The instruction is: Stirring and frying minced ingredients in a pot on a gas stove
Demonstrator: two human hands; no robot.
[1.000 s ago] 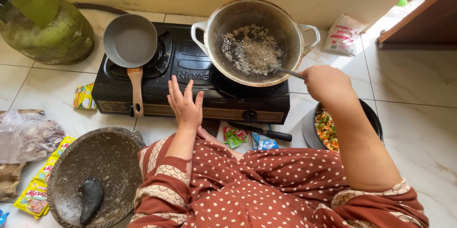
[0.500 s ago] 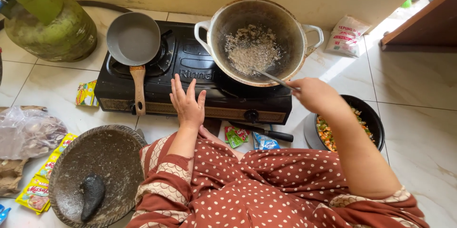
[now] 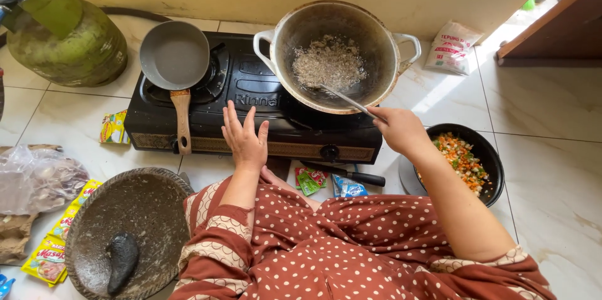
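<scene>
right hand (image 3: 398, 127): grips spoon (image 3: 343, 100) in wok (image 3: 335, 55); stir gently along the bottom
left hand (image 3: 244, 140): open, flat on stove (image 3: 251, 112)

Bare tile (image 3: 552, 105) right of wok (image 3: 335, 55); bowl (image 3: 486, 162) blocks near side.

Green gas cylinder (image 3: 59, 40), black stove (image 3: 251, 109), grey frying pan (image 3: 174, 55), rust-red white-dotted dress (image 3: 338, 243), dark stone mortar (image 3: 128, 231)
</scene>
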